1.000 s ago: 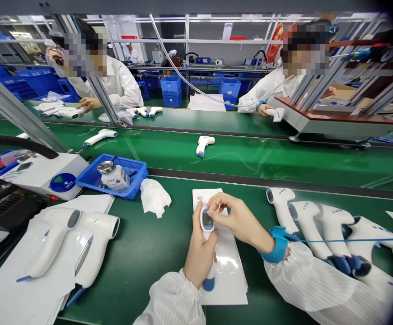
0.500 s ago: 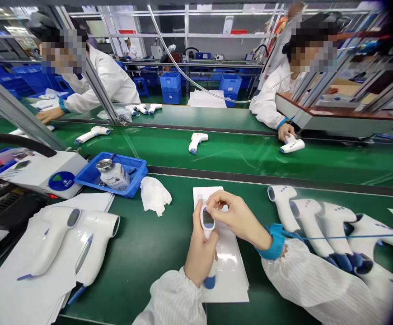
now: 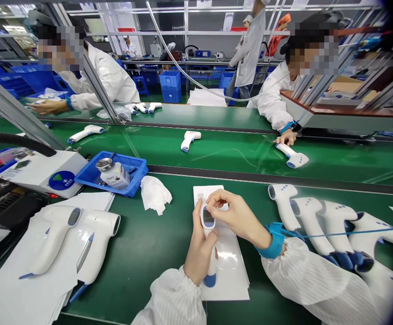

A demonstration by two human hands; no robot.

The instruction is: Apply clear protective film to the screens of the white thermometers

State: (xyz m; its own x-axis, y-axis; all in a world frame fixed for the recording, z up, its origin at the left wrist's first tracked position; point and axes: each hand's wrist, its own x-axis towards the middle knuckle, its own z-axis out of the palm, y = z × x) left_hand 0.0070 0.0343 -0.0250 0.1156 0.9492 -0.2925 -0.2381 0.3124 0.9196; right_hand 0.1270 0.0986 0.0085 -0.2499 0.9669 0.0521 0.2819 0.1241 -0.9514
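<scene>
The left hand [image 3: 200, 255] is closed around the handle of a white thermometer [image 3: 208, 221], and its thumb lies along the side. The thermometer stands up in this hand, with its small dark screen facing up and its blue end pointing down. The right hand [image 3: 237, 216] is bent over the top, and its fingertips [image 3: 213, 201] pinch the head of the thermometer. A blue wrist strap [image 3: 275, 241] is around the right wrist.

The two hands have hardly moved in the last moments, and their hold looks the same. Ahead of the hands, the thermometer [image 3: 190, 141] on the far green belt [image 3: 237, 164] has slid a little to the left. Past that belt, a co-worker's hand [image 3: 285, 137] has turned another thermometer [image 3: 293, 156].

A white sheet of paper [image 3: 225, 271] lies under the hands. More thermometers [image 3: 318, 221] sit in a row to the right of the right hand. To the left of the left hand are a white cloth [image 3: 155, 195] and a blue tray [image 3: 91, 175].
</scene>
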